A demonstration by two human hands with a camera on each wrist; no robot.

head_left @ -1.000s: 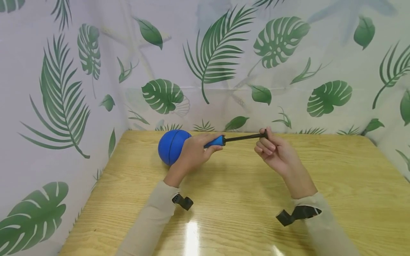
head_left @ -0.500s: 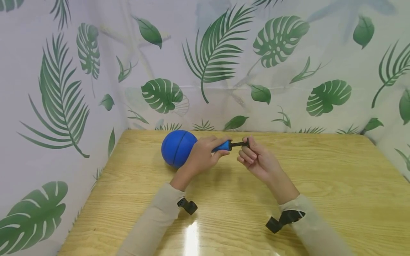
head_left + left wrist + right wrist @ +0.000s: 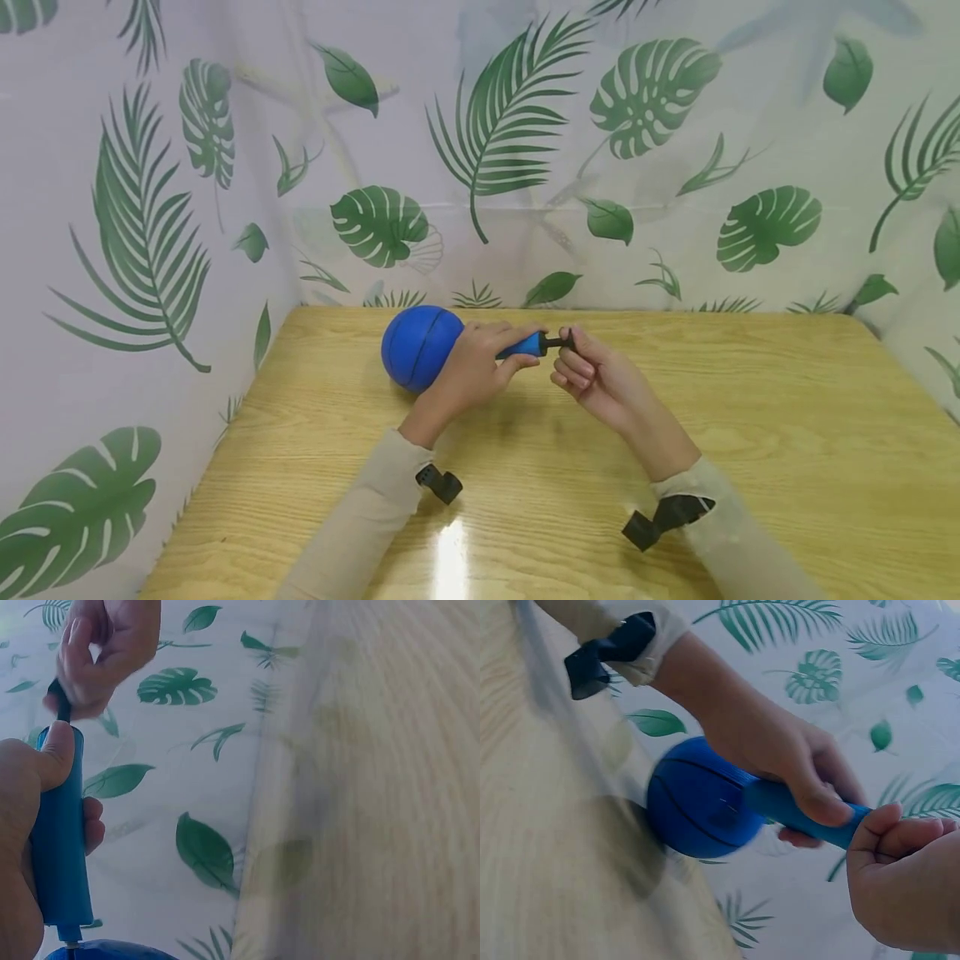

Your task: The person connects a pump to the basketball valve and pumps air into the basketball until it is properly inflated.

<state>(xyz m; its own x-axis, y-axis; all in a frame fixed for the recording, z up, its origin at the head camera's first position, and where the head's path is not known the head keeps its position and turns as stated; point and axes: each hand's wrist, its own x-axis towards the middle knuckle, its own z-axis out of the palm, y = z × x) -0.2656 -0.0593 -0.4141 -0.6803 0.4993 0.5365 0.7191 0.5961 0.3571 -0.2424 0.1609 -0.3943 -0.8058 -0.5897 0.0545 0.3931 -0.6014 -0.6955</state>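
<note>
A blue ball with black seams (image 3: 422,348) sits at the far left of the table in the head view. Beside it my left hand (image 3: 478,367) grips the blue barrel of a hand pump (image 3: 64,832). A thin needle (image 3: 71,947) joins the barrel's lower end to the ball (image 3: 116,950) in the left wrist view. My right hand (image 3: 603,387) curls its fingers round the pump's black handle (image 3: 567,338), and only a short length of rod shows outside the barrel. Seen from the right wrist, the right hand (image 3: 907,877) hides the handle.
The wooden table (image 3: 787,433) spreads out below both arms. Behind it and along its left side hangs a white sheet with green leaf prints (image 3: 510,167). Each wrist carries a small black camera (image 3: 441,483).
My right hand has moved left toward the left hand, and the pump's rod has slid most of the way into the barrel. The ball and left hand have shifted slightly right.
</note>
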